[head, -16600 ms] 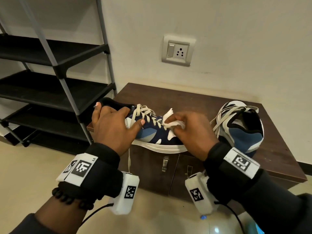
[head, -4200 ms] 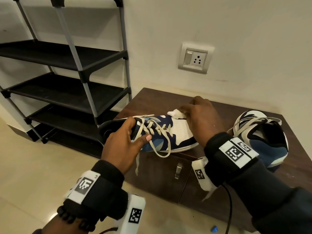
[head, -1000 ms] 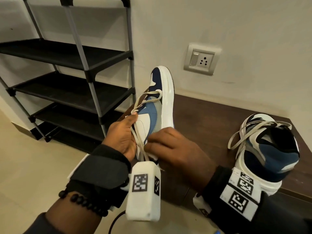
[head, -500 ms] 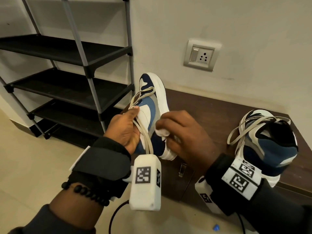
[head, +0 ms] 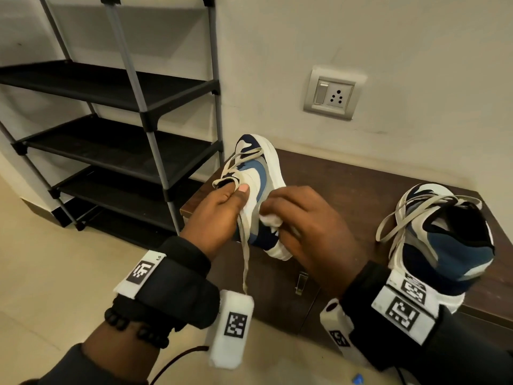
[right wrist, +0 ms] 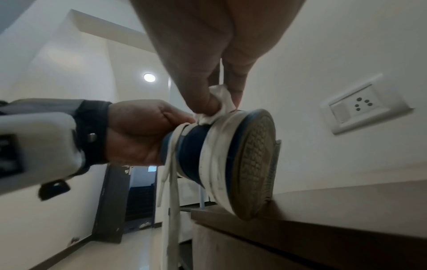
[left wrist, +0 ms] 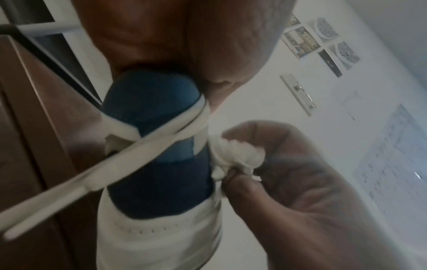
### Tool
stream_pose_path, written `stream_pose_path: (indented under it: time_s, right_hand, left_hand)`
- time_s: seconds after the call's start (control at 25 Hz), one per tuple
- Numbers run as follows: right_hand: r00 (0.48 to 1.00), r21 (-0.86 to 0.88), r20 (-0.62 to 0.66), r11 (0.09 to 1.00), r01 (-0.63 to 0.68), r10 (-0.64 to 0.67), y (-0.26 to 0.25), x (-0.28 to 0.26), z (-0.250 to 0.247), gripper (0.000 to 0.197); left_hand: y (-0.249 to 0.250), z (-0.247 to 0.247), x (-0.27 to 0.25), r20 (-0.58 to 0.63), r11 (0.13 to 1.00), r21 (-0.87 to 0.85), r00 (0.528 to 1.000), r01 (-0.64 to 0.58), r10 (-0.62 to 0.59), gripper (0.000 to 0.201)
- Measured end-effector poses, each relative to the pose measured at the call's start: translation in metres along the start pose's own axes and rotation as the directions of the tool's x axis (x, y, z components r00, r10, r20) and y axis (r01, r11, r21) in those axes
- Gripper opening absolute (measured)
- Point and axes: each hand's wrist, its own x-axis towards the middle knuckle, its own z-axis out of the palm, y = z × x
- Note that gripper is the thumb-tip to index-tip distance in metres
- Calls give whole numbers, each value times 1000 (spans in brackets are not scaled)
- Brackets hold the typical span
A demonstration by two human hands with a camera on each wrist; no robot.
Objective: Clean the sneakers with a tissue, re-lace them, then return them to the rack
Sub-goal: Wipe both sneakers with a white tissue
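Since half a second before, your right hand (head: pixel 311 229) had slid the tissue (head: pixel 270 219) down the side of the sneaker (head: pixel 258 173) toward its heel, and the shoe sat a little lower than a second earlier, when you had it raised toe-up against the wall. You held that sneaker toe upward with its heel end against the near corner of the wooden cabinet (head: pixel 347 184), sole turned toward the wall. Your left hand (head: pixel 219 215) was closed round the collar, thumb pressed on the upper near the tongue, and one loose lace (head: pixel 244 262) hung from there past the cabinet's front edge toward your wrist camera. Your right hand's fingers were curled tightly about the crumpled white tissue, pinching it against the dark blue panel just above the white midsole; the left wrist view showed the wad (left wrist: pixel 233 155) bunched between thumb and fingers. You had the second sneaker (head: pixel 441 237) standing on the cabinet's right end, heel toward you, laces slack over its opening. Left of the cabinet stood the black shoe rack (head: pixel 116 143), and the wall socket (head: pixel 331 97) was above the cabinet.
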Motion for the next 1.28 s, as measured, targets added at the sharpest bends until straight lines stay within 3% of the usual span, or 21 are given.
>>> stream_pose_path:
  time_s: [0.08, 0.12, 0.24, 0.36, 0.52, 0.64, 0.68, 0.8, 0.96, 1.08, 1.2, 1.28]
  right_hand:
    - [987, 77, -86, 989, -127, 133, 4, 5, -2, 22]
    - [987, 79, -101, 990, -121, 128, 0, 6, -1, 22]
    - [999, -15, -42, 999, 34, -34, -10, 3, 8, 27]
    - [993, 31, -68, 995, -95, 97, -4, 5, 3, 22]
    - [998, -73, 17, 995, 65, -64, -10, -7, 5, 21]
    - [989, -46, -77, 991, -128, 124, 7, -8, -7, 25]
    - [990, -37, -72, 992, -121, 118, 5, -10, -7, 25]
    - [994, -147, 74, 985, 92, -82, -3, -17, 0, 23]
    - [981, -31, -32, 981, -192, 191, 20, -15, -13, 30]
    - [997, -100, 52, 994, -52, 57, 15, -19, -8, 31]
    - [966, 19, -54, 967, -254, 255, 27, -16, -13, 32]
    - [964, 12, -78, 967, -254, 254, 21, -19, -13, 33]
  left_hand:
    - [0, 3, -1, 20, 999, -38, 1000, 24, -23, 38]
    - [1, 5, -2, 22, 999, -40, 1000, 22, -21, 37]
    - [3, 9, -5, 2, 999, -29, 1000, -28, 28, 32]
    - [4, 14, -4, -17, 996, 60, 997, -70, 71, 36]
    - [1, 18, -3, -49, 991, 75, 992, -112, 116, 38]
    - [3, 19, -3, -78, 974, 181, 985, -135, 152, 31]
    - [3, 19, -3, -76, 974, 177, 984, -144, 159, 31]
    - [3, 20, -2, -56, 981, 123, 986, -147, 154, 33]
    - [4, 23, -3, -56, 972, 174, 984, -156, 168, 38]
    - [7, 24, -3, -32, 968, 186, 983, -171, 180, 34]
    - [6, 25, -5, 38, 946, 239, 976, -217, 214, 28]
    - [6, 27, -7, 29, 938, 244, 969, -246, 246, 35]
